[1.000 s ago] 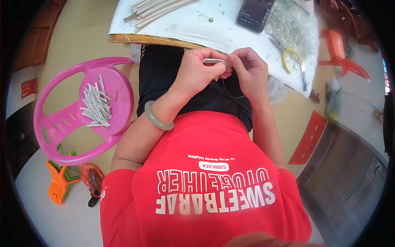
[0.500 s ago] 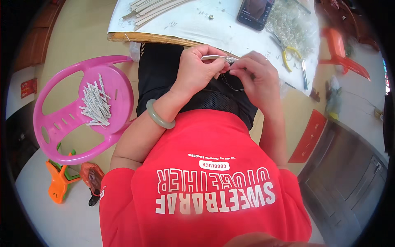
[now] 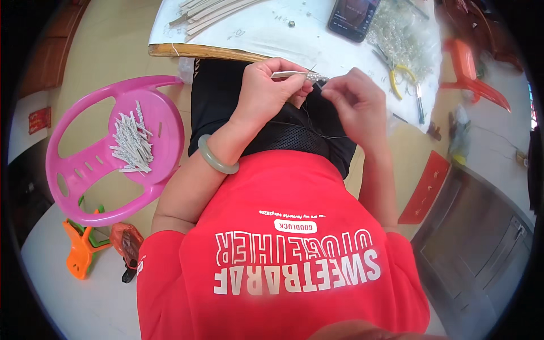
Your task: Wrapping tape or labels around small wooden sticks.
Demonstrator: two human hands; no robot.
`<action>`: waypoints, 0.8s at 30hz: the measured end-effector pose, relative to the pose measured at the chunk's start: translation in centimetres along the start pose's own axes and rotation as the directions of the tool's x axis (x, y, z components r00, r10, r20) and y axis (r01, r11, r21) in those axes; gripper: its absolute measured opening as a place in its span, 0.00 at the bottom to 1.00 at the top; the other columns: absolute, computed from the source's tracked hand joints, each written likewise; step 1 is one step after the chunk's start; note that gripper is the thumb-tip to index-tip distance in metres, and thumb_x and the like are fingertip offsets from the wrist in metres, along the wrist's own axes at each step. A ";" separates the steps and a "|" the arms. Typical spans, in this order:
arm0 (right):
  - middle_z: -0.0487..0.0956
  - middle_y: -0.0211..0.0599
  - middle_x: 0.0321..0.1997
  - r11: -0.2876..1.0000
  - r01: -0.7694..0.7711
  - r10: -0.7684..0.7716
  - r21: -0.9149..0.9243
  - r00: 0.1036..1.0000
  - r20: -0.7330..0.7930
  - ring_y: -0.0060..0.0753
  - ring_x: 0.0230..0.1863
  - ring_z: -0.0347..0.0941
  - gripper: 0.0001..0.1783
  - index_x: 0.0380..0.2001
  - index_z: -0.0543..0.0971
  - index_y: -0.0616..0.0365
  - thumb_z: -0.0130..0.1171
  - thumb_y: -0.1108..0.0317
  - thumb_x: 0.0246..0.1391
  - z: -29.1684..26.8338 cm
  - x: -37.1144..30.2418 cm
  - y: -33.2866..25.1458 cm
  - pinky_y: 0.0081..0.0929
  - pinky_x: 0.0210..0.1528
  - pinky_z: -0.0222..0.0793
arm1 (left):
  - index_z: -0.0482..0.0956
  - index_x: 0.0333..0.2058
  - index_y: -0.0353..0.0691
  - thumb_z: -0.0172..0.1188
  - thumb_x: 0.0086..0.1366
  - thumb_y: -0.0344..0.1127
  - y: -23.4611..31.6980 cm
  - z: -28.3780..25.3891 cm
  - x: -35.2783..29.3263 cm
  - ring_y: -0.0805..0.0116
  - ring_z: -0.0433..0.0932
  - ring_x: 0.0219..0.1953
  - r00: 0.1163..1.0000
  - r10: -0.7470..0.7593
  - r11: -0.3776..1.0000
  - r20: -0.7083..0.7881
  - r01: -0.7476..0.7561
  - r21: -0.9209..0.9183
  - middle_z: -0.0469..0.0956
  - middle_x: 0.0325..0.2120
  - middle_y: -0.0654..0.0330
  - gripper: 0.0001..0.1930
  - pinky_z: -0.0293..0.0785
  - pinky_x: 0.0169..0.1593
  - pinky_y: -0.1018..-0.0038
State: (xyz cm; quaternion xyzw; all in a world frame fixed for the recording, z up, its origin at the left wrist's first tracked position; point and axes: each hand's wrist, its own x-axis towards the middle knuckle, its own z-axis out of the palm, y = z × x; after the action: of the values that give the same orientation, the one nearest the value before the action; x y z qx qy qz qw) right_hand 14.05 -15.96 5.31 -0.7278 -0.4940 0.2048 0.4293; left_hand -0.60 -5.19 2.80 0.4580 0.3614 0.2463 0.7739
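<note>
Over my lap, near the table edge, my left hand (image 3: 263, 90) pinches a narrow whitish strip (image 3: 286, 73) between thumb and fingers. The strip's right end carries silvery beads (image 3: 318, 77) and sticks out past my fingertips. Just right of that end is my right hand (image 3: 360, 105), thumb and fingers pressed together. Whatever it pinches is too small to make out. A thin dark thread (image 3: 307, 113) hangs below my left fingers and runs right across my lap.
On the white-covered table (image 3: 266, 34) lie pale strips (image 3: 212, 17), a phone (image 3: 352, 20), yellow-handled pliers (image 3: 395, 79) and a heap of clear beads (image 3: 405, 39). At left, a pink plastic chair (image 3: 85, 150) bears finished-looking beaded strips (image 3: 131, 141). A red stool (image 3: 464, 68) stands at right.
My right hand has drawn slightly right and down from the strip, so more of the beaded end shows. The thread has shifted. My left hand keeps its hold, moving slightly left.
</note>
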 end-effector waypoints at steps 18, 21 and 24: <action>0.73 0.30 0.25 0.994 0.063 -0.048 -0.090 0.985 0.164 0.33 0.22 0.68 0.05 0.25 0.80 0.59 0.63 0.80 0.41 1.9 -1.8 -0.4 0.25 0.27 0.64 | 0.79 0.38 0.33 0.62 0.62 0.28 -0.7 -0.2 0.2 0.71 0.81 0.32 0.989 -0.089 0.983 0.121 0.107 -0.148 0.81 0.29 0.54 0.07 0.80 0.40 0.78; 0.74 0.31 0.25 0.997 0.050 -0.039 -0.062 0.985 0.167 0.33 0.22 0.68 0.05 0.25 0.79 0.59 0.63 0.80 0.42 2.1 -2.0 -0.4 0.25 0.27 0.64 | 0.80 0.38 0.34 0.62 0.62 0.28 -0.9 -0.1 0.1 0.71 0.81 0.31 0.990 -0.079 0.989 0.115 0.092 -0.112 0.81 0.29 0.55 0.06 0.80 0.40 0.78; 0.74 0.31 0.26 0.999 0.028 -0.021 -0.037 0.984 0.177 0.33 0.22 0.68 0.05 0.24 0.79 0.59 0.63 0.80 0.42 2.2 -2.1 -0.2 0.26 0.27 0.64 | 0.80 0.37 0.35 0.62 0.62 0.28 -1.2 -0.1 0.1 0.71 0.80 0.31 0.992 -0.083 0.993 0.090 0.090 -0.072 0.81 0.29 0.55 0.06 0.80 0.40 0.79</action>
State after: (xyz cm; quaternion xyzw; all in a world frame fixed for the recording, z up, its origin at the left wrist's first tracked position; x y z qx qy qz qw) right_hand 11.39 -16.88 4.01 -0.7090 -0.5431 0.2532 0.3719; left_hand -0.56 -5.59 1.64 0.4223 0.3374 0.2060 0.8157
